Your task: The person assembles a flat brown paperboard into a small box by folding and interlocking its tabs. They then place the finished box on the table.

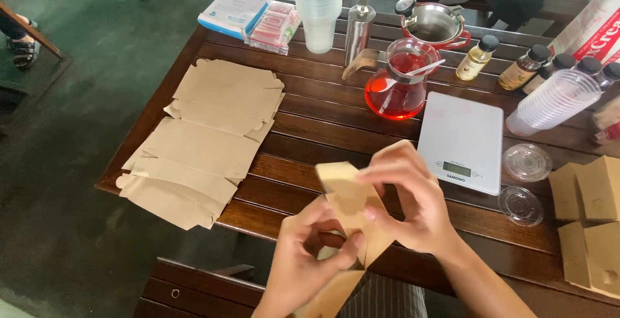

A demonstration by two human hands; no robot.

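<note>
Both my hands hold one brown kraft-paper box blank [345,192] just above the near edge of the dark wooden table [323,121]. My left hand [307,260] grips its lower part from underneath, fingers curled around the card. My right hand [410,198] pinches the upper flap from the right side. The blank is partly folded and stands tilted; its lower end runs out of view at the bottom. A stack of flat brown blanks [206,140] lies on the table's left side.
A white kitchen scale [462,140], a glass jug of red liquid [397,85], stacked clear cups [318,5], a steel grinder [358,27], a red pot [436,24], small bottles [478,56], clear lids [526,163] and folded brown boxes [591,218] at the right.
</note>
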